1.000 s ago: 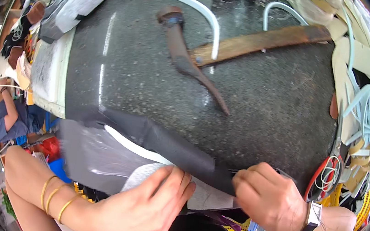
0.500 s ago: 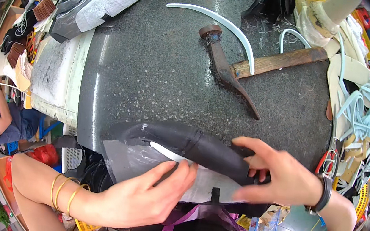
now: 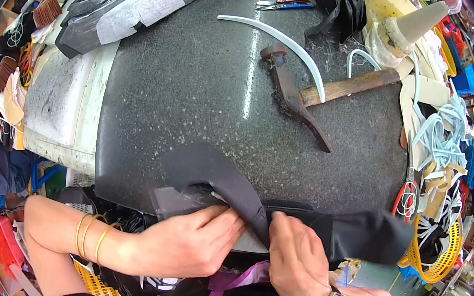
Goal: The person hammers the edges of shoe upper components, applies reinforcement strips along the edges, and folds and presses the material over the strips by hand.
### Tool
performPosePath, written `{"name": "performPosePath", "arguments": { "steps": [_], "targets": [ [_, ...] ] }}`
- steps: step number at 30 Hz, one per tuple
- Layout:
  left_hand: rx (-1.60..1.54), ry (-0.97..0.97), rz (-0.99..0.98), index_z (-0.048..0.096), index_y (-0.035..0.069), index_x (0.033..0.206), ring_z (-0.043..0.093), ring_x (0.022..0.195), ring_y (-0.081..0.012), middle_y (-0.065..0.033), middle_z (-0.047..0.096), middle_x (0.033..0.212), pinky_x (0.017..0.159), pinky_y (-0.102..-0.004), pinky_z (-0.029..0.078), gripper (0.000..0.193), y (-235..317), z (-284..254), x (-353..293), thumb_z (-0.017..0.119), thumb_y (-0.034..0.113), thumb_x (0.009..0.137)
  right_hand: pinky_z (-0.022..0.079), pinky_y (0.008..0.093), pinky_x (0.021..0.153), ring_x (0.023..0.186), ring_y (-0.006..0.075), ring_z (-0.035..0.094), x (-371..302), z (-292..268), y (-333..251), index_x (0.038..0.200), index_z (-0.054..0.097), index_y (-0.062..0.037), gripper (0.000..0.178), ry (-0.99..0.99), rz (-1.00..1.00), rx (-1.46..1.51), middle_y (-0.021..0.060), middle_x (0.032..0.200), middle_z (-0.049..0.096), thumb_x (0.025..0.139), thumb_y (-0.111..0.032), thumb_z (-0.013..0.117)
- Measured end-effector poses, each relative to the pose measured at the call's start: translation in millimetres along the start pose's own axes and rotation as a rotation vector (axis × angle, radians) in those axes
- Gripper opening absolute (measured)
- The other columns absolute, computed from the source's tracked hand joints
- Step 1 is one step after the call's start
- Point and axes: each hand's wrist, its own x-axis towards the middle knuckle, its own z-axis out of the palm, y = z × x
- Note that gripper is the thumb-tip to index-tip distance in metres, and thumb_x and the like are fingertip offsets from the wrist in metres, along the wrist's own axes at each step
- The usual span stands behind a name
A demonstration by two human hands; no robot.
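A black leather-like piece (image 3: 227,179) with a grey lining lies folded over the near edge of the dark worktop. My left hand (image 3: 193,243) is closed on its lower edge, fingertips tucked at the fold. Just above those fingertips shows a bit of a white strip (image 3: 217,196), the rest hidden under the fold. Close by on the right, my right hand (image 3: 297,259) pinches the same piece between thumb and fingers. From there a loose black end (image 3: 371,235), blurred, sticks out rightward past the worktop.
A hammer (image 3: 296,96) with a wooden handle lies beyond the hands, a curved pale strip (image 3: 285,43) across it. Thread snips (image 3: 287,4) and stacked grey-black pieces (image 3: 141,12) are at the back. Pale blue strips (image 3: 442,138) and red-handled scissors (image 3: 405,198) lie right.
My right hand has moved left and down, from spread fingers to a grip beside my left hand. The black piece has been folded over, covering most of the white strip.
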Motion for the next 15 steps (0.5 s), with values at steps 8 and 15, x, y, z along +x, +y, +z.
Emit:
{"name": "performPosePath", "arguments": {
  "steps": [8, 15],
  "targets": [
    [-0.164, 0.198, -0.046, 0.071, -0.001, 0.104, 0.060, 0.109, -0.0214, -0.0088, 0.066, 0.111, 0.092, -0.0294, 0.051, 0.035, -10.2, 7.1, -11.8, 0.063, 0.016, 0.074, 0.047, 0.0363, 0.090, 0.116, 0.0293, 0.052, 10.7, 1.5, 28.6, 0.099, 0.064, 0.0097, 0.036, -0.036, -0.119, 0.499, 0.0166, 0.130, 0.054, 0.067, -0.007, 0.062],
    [-0.054, 0.197, -0.165, 0.070, -0.002, 0.108, 0.056, 0.116, -0.0270, -0.0123, 0.062, 0.122, 0.098, -0.0363, 0.047, 0.039, 2.9, 18.6, -23.2, 0.058, 0.020, 0.078, 0.051, 0.0401, 0.082, 0.096, 0.0329, 0.058, 38.9, -17.7, 19.8, 0.116, 0.055, 0.0065, 0.051, -0.030, 0.153, 0.695, 0.0159, 0.107, 0.060, 0.072, -0.009, 0.076]
  ]
}}
